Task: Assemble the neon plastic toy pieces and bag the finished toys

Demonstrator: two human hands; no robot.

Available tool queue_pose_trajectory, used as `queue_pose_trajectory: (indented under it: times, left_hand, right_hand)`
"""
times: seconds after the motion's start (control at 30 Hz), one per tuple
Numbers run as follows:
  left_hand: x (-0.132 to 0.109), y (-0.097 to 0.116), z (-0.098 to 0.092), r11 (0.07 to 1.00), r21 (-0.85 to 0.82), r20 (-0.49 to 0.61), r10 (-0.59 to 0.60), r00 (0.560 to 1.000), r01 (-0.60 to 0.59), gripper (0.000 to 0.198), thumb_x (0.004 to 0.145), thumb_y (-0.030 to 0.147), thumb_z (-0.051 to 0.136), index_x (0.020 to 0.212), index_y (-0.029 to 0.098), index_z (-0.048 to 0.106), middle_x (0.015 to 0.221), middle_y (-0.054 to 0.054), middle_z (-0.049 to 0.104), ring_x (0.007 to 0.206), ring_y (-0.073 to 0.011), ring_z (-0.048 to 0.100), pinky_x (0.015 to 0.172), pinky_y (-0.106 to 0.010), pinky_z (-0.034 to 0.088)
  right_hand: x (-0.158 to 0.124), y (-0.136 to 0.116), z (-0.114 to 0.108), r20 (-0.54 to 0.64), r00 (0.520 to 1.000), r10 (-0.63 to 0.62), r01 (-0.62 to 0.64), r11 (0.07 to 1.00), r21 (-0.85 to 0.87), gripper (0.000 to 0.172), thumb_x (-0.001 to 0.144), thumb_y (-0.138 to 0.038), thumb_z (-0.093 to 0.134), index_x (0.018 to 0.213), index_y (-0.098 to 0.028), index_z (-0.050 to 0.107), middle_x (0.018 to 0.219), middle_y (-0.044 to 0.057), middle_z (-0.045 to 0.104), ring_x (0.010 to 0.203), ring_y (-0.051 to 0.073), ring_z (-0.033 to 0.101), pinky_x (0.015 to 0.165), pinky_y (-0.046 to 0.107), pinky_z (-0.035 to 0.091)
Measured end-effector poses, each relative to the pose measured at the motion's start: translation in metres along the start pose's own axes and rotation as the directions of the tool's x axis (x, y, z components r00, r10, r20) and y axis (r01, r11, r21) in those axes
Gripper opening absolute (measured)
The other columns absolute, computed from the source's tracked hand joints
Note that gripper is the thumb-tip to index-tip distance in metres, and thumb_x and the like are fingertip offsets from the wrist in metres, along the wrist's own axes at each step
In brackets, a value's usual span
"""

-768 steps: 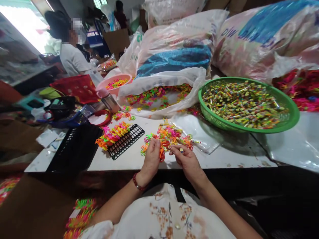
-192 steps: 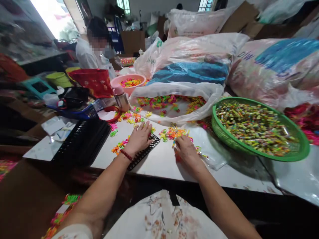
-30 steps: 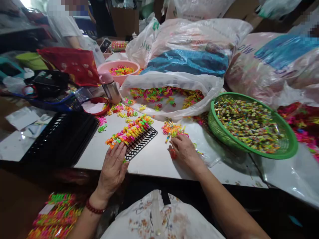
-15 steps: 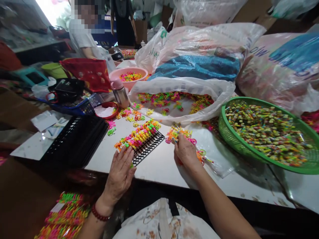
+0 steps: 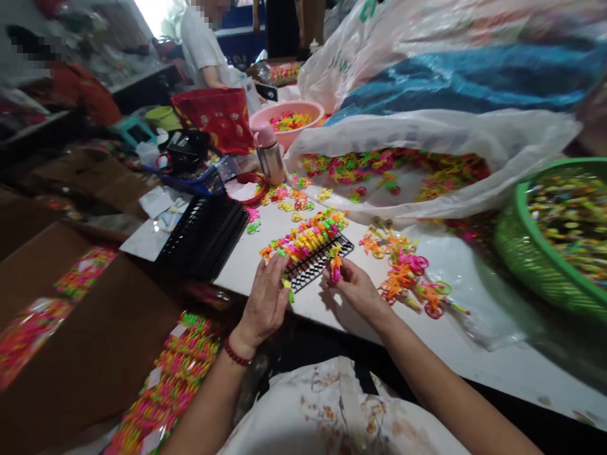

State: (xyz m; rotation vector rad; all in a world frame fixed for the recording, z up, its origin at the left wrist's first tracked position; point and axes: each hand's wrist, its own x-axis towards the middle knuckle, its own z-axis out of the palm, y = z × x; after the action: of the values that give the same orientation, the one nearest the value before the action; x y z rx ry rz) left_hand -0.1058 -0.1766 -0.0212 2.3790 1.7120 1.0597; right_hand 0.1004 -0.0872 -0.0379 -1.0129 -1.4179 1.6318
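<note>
A black grid rack (image 5: 310, 272) lies on the white table, with a row of small bright plastic toys (image 5: 310, 237) standing along its far side. My left hand (image 5: 266, 297) rests at the rack's near left end, fingers stretched out and touching the end of the row. Between the thumb and fingers of my right hand (image 5: 361, 289) is a small orange and pink plastic toy (image 5: 336, 266), held upright just over the rack's right part. A loose pile of similar toys with wheel-like rings (image 5: 403, 268) lies right of that hand, partly on clear plastic.
An open white sack (image 5: 427, 205) of toys lies behind the rack. Right stands a green basket (image 5: 516, 234) of small wrapped pieces. Stacked black racks (image 5: 203, 243), a steel flask (image 5: 270, 161) and a pink basin (image 5: 310, 109) are left and behind. Packed toys (image 5: 175, 373) lie below the table's edge.
My right hand has moved left from the loose pile to the rack with one toy in its fingers. My left hand stays at the rack's end. The view has turned left.
</note>
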Motion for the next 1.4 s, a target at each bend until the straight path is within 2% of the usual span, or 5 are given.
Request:
queue_pose_trajectory:
  times: [0.13, 0.47, 1.03, 1.2, 1.4]
  left_hand:
    - [0.001, -0.004, -0.003, 1.000, 0.002, 0.022, 0.002, 1.000, -0.002, 0.067, 0.096, 0.018, 0.039, 0.154, 0.016, 0.008, 0.151, -0.018, 0.039, 0.145, -0.0251, 0.028, 0.119, -0.053, 0.027]
    - [-0.001, -0.010, 0.000, 1.000, 0.015, 0.024, -0.003, 1.000, 0.003, 0.066, 0.098, 0.024, 0.038, 0.155, 0.016, 0.004, 0.151, -0.020, 0.039, 0.144, -0.0247, 0.032, 0.118, -0.052, 0.028]
    - [-0.001, -0.015, -0.002, 0.976, 0.196, 0.138, 0.067, 0.988, -0.094, 0.064, 0.097, 0.027, 0.042, 0.155, 0.020, 0.013, 0.158, -0.015, 0.026, 0.149, -0.0282, 0.015, 0.119, -0.059, 0.007]
    - [-0.001, -0.010, -0.002, 0.980, 0.174, 0.098, 0.082, 0.992, -0.098, 0.069, 0.095, 0.029, 0.046, 0.155, 0.021, 0.013, 0.159, -0.015, 0.023, 0.149, -0.0306, 0.015, 0.119, -0.061, 0.006]
    - [0.001, -0.008, 0.001, 0.979, 0.097, 0.080, 0.170, 0.982, -0.178, 0.067, 0.093, 0.022, 0.051, 0.153, 0.028, 0.023, 0.152, -0.011, 0.040, 0.146, -0.0285, 0.025, 0.119, -0.059, 0.015]
  right_hand:
    - [0.005, 0.009, 0.034, 0.131, 0.991, 0.018, -0.022, 0.999, 0.028, 0.031, 0.080, -0.049, 0.066, 0.090, -0.021, 0.058, 0.076, -0.001, 0.058, 0.064, 0.015, 0.058, 0.060, 0.029, 0.054]
    - [0.013, 0.009, 0.052, 0.355, 0.889, -0.289, 0.433, 0.784, -0.445, 0.007, 0.085, -0.019, 0.052, 0.079, -0.019, 0.056, 0.074, 0.001, 0.057, 0.064, 0.014, 0.048, 0.061, 0.024, 0.038]
    - [0.018, 0.014, 0.052, 0.453, 0.847, -0.278, 0.511, 0.664, -0.547, 0.012, 0.091, -0.016, 0.054, 0.100, -0.016, 0.062, 0.100, 0.008, 0.064, 0.091, 0.018, 0.059, 0.083, 0.029, 0.047]
    - [-0.023, 0.003, 0.004, 0.280, 0.865, -0.417, 0.494, 0.606, -0.623, 0.025, 0.092, -0.021, 0.056, 0.117, -0.014, 0.056, 0.112, 0.012, 0.062, 0.101, 0.020, 0.059, 0.089, 0.030, 0.049]
    - [-0.088, -0.008, -0.094, -0.031, 0.903, -0.428, 0.050, 0.177, -0.983, 0.013, 0.094, -0.021, 0.050, 0.094, -0.015, 0.062, 0.095, 0.012, 0.059, 0.082, 0.023, 0.058, 0.072, 0.033, 0.048]
